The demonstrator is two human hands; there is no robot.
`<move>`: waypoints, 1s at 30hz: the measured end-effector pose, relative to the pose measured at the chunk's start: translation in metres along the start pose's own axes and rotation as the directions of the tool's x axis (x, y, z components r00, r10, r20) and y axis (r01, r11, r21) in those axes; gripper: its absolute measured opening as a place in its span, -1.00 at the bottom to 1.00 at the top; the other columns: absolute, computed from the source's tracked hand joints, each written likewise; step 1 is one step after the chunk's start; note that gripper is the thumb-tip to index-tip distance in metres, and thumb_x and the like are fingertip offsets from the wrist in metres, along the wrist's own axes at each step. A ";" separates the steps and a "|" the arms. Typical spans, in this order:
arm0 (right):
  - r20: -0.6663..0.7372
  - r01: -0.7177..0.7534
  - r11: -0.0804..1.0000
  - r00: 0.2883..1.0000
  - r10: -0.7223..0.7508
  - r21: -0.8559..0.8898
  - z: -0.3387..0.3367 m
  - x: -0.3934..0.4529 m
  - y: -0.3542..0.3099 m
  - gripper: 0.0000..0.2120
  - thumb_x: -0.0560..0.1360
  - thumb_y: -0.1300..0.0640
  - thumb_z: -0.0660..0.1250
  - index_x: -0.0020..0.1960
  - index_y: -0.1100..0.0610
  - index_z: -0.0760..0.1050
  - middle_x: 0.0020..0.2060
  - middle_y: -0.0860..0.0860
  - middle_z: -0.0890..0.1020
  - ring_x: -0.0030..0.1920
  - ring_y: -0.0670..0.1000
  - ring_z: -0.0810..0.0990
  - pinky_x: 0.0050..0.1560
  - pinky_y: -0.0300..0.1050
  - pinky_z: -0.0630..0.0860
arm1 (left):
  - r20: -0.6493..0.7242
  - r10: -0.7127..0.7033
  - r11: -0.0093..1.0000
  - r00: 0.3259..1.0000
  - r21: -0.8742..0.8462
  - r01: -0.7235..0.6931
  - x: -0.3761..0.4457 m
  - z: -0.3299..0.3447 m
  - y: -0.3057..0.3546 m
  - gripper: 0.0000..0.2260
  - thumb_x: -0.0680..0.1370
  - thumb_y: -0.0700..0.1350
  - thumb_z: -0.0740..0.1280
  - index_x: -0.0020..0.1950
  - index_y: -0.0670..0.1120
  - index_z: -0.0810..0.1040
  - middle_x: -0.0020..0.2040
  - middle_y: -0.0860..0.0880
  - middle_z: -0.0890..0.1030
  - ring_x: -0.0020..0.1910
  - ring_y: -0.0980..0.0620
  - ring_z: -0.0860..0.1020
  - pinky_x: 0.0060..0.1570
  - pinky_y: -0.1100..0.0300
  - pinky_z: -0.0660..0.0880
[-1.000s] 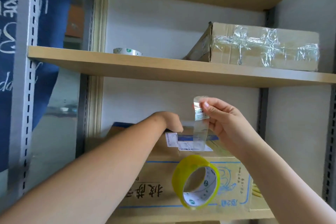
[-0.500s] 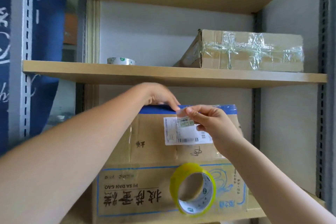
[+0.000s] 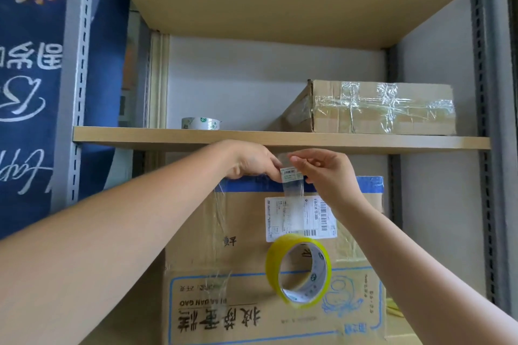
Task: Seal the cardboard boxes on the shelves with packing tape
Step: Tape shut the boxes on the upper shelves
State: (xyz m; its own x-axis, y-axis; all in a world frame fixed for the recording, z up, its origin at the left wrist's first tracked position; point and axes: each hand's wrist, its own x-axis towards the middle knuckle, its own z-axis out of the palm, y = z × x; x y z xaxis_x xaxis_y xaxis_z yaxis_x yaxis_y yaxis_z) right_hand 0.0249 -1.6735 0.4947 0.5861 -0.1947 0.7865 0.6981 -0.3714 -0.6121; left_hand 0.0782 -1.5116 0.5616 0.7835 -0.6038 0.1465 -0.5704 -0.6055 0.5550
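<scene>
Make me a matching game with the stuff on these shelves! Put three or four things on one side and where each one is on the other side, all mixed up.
Things:
1. yellow tape roll
2. clear tape roll
3. taped-up box
4. shipping label

Places:
A. lying flat on the left of the upper shelf
B. stuck on the front of the big box
C. hanging from a tape strip in front of the big box
D. sitting on the right of the upper shelf

Pairs: 1-C, 2-A, 3-D, 4-B

Matt brown cardboard box [image 3: 246, 232] with a white paper label [image 3: 316, 218]; glossy clear tape strip [image 3: 293, 199] hanging to a shiny yellow roll [image 3: 273, 269] — crinkled film wraps the upper box [image 3: 384, 106]. Shelf board [image 3: 252, 138] — pale smooth wood-look; grey painted metal upright [image 3: 74, 64].
</scene>
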 end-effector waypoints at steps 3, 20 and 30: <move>0.026 0.011 1.000 1.000 -0.011 0.016 0.002 0.007 -0.006 -0.94 0.46 0.13 0.50 -0.07 0.08 0.72 -0.25 -0.03 0.72 -0.23 -0.12 0.65 -0.20 -0.21 0.54 | 0.133 0.040 0.999 0.990 0.015 -0.042 -0.009 -0.006 0.004 -0.78 0.55 -0.27 0.38 0.19 -0.14 0.63 0.22 -0.08 0.64 0.28 -0.02 0.53 0.31 0.16 0.41; 0.039 -0.121 0.907 0.988 0.149 -0.403 0.006 0.025 -0.024 -0.96 0.44 0.07 0.51 -0.16 0.03 0.71 -0.31 -0.04 0.66 -0.28 -0.10 0.53 -0.33 -0.28 0.42 | 0.072 -0.159 0.983 0.985 -0.083 0.165 -0.013 -0.004 0.010 -0.70 0.59 0.05 0.35 0.25 -0.06 0.57 0.15 -0.01 0.59 0.19 0.02 0.48 0.37 0.12 0.29; 0.010 -0.220 0.535 0.919 0.393 -0.816 0.000 0.025 -0.030 -0.52 0.43 -0.30 0.37 -0.10 0.13 0.43 -0.17 -0.03 0.58 0.05 0.11 0.57 0.23 0.04 0.41 | -0.244 -0.077 0.994 0.967 0.059 0.094 -0.015 0.018 0.015 -0.78 0.49 -0.01 0.41 0.07 -0.09 0.58 0.05 -0.03 0.58 0.04 -0.05 0.51 0.14 0.15 0.40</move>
State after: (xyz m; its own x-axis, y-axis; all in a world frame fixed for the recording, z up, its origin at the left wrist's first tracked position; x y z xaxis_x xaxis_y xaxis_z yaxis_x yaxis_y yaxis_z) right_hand 0.0183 -1.6674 0.5327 0.8174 -0.3164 0.4814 -0.0915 -0.8963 -0.4339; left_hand 0.0532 -1.5207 0.5524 0.8615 -0.4104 0.2989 -0.5077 -0.6893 0.5169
